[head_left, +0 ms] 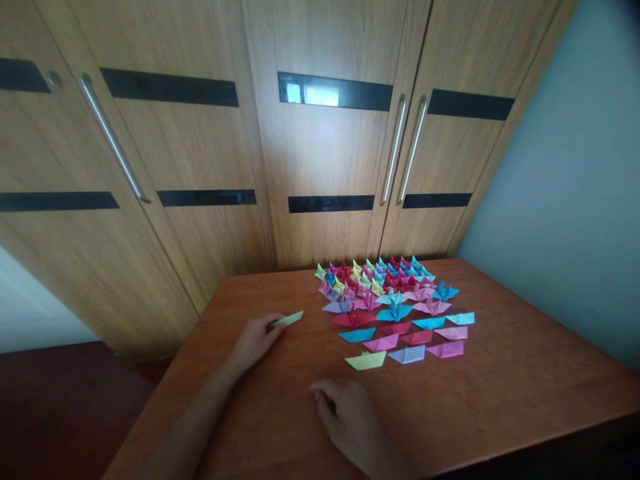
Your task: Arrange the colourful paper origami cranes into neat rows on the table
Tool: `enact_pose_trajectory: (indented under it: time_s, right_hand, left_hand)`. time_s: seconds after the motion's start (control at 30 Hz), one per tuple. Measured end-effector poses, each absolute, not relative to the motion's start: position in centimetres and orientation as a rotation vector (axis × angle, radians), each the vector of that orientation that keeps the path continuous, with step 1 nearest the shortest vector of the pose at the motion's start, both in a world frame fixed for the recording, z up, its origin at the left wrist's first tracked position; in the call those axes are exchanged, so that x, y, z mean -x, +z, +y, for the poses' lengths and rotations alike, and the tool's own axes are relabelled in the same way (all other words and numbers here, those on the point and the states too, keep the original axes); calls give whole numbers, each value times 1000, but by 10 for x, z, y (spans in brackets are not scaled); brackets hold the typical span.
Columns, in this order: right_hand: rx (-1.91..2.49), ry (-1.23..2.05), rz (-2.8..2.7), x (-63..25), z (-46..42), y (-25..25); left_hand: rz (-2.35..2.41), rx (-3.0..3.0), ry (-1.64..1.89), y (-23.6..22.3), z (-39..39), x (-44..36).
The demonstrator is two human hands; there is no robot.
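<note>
A pale green folded paper piece [290, 319], flat and slanted at its ends, is pinched between the thumb and fingers of my left hand [260, 340], over the left part of the table. My right hand [347, 417] rests near the front of the table with its fingers curled in and nothing visible in them. Beyond it lie several flat folded paper pieces in rows, among them a yellow-green one [367, 361], a lavender one [407, 355] and a magenta one [447, 349]. Behind these stand many folded paper cranes, such as a blue crane [395, 311] and a red crane [353, 319].
The brown wooden table [525, 360] stands against a wooden wardrobe [320, 160] with dark strips and metal handles [393, 150]. A pale blue wall [565, 220] rises on the right. Dark floor [75, 407] shows past the table's left edge.
</note>
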State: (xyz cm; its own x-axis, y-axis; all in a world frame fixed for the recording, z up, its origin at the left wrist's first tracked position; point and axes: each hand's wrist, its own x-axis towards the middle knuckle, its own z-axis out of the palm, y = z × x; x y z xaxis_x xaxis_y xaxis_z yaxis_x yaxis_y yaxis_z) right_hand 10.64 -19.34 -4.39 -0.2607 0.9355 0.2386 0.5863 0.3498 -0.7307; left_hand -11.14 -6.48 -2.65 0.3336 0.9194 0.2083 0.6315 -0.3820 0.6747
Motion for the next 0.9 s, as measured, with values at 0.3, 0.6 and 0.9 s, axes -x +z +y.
enact_pose_trajectory:
  time_s: [0.3,0.6,0.9]
  right_hand:
    - [1274,731,-1607,-112,-191,-44]
    - [1378,796,-1292,-119,-187,-48]
    - [1371,770,-1214,-125,-187,-47]
  left_hand:
    - [940,-1640,891,-11,-108,43]
    - [868,-1450,759,-40,-130,21]
    - [875,-1508,727,-40,-133,19]
